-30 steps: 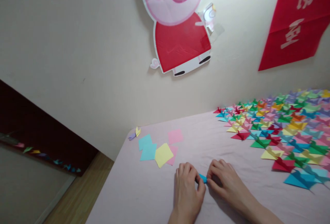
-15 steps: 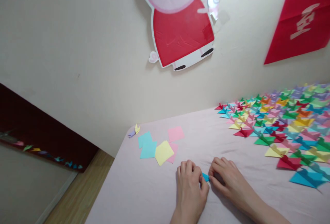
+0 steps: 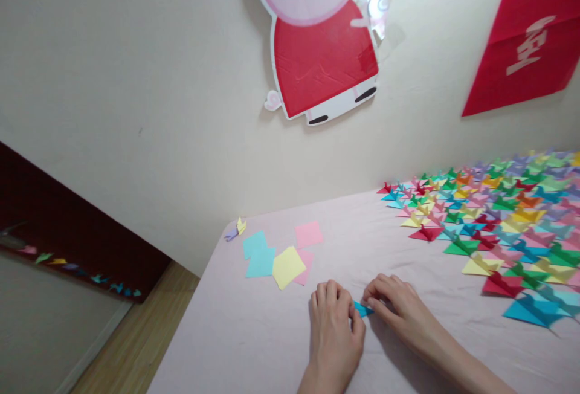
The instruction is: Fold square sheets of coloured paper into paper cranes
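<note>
A small piece of folded blue paper (image 3: 362, 309) lies on the pale pink sheet between my hands, its left part hidden under my fingers. My left hand (image 3: 333, 330) is closed on it, thumb and curled fingers pressing it down against the sheet. From the other side, my right hand (image 3: 401, 306) has its fingers bent and closed at the paper's upper right edge. Beyond my left hand lie loose paper squares: a yellow one (image 3: 289, 268), overlapping blue ones (image 3: 260, 263) and a pink one (image 3: 309, 234).
Many folded paper cranes (image 3: 502, 234) in several colours stand in rows on the right. Two small paper pieces, a yellow one (image 3: 241, 225) and a purple one (image 3: 231, 234), sit at the far left corner. A wall (image 3: 181, 110) rises behind the sheet.
My right hand has shifted slightly up and left along the blue paper, and more of the paper's right end shows. My left hand stays in nearly the same place.
</note>
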`<state>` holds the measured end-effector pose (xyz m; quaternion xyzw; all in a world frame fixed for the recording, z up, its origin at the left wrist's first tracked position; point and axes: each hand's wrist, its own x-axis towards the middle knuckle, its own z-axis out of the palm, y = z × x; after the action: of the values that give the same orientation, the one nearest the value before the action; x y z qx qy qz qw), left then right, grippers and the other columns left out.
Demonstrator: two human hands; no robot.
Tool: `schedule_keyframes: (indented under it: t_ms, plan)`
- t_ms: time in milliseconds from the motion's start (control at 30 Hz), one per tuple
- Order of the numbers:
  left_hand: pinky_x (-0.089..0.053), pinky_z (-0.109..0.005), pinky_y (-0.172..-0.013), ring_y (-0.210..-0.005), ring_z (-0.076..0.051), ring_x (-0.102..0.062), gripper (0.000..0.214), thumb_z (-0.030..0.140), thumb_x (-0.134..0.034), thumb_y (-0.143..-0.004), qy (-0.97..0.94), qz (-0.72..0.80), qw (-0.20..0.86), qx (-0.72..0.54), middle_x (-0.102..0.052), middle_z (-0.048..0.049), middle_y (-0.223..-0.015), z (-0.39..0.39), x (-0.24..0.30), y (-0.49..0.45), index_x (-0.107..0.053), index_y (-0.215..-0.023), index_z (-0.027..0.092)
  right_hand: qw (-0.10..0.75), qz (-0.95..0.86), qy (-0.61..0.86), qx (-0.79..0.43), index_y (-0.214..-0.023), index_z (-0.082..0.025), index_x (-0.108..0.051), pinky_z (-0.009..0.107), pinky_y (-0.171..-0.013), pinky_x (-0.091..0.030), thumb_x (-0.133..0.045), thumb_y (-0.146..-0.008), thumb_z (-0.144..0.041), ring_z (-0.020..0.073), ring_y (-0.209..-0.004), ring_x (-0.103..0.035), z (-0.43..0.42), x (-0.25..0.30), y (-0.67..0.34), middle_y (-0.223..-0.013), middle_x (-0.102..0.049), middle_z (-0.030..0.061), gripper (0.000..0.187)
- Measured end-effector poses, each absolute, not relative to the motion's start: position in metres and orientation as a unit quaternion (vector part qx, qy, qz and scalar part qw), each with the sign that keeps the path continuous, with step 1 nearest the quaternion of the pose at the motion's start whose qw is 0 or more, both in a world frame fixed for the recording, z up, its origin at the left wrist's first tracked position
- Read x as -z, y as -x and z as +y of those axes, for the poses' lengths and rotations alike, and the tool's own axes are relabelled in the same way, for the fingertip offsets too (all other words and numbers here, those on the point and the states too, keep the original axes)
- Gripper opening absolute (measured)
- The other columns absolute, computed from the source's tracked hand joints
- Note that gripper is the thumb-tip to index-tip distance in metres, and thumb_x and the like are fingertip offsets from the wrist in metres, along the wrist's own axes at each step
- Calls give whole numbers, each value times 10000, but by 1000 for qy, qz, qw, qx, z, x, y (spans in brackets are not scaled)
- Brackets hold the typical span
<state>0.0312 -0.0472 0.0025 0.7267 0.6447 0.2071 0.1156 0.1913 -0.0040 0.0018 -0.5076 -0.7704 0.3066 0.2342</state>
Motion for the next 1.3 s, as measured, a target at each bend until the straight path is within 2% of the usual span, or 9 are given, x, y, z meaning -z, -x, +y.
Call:
schedule_keyframes:
  t_ms: [100,233,633,833,933,1300]
  plan:
    - [-362,-376,-861,-989,-222,-459,140,102,-491,-872,-728,644,114,-206,-543,-23,-1047,-48,-2,-31,-554,-921,217,225,-770,534,-266,-775,-232,-657,379,-779,-343,-566,-859,-228,242,-858,-562,-8,-2,-183,-833,-661,24,124]
    - [-365,-375,-876,-1004,-227,-463,134,114,-497,-875,-728,645,111,-204,-546,-27,-1061,-50,-1,-31,-555,-931,222,230,-773,546,-230,-786,-232,-658,380,-782,-334,-583,-799,-143,248,-879,-554,-13,0,-177,-860,-655,24,117]
    - [-369,-373,-877,-1011,-232,-462,163,94,-493,-851,-718,659,113,-196,-546,-31,-1075,-50,-5,-34,-552,-932,223,243,-774,515,-276,-847,-233,-654,366,-785,-361,-503,-759,-68,234,-879,-574,-8,9,-191,-874,-678,22,240]
    - [-361,-381,-881,-1005,-238,-458,156,94,-490,-843,-717,659,123,-194,-541,-33,-1067,-49,-7,-34,-541,-914,223,249,-772,528,-252,-821,-230,-640,377,-781,-356,-547,-812,-174,240,-868,-560,-15,1,-183,-860,-673,28,109]
    - [-356,-378,-879,-988,-234,-459,156,87,-506,-818,-705,663,141,-210,-539,-30,-1032,-50,-8,-34,-520,-897,221,240,-778,536,-223,-802,-234,-640,380,-775,-342,-576,-796,-175,245,-869,-549,-18,-1,-175,-864,-671,32,88]
    - [-340,-361,-878,-994,-218,-455,250,34,-479,-760,-695,650,191,-240,-546,-16,-1030,-50,-11,-30,-521,-913,227,218,-781,529,-250,-845,-249,-664,374,-794,-343,-512,-742,-67,244,-906,-560,-13,2,-180,-907,-677,26,258]
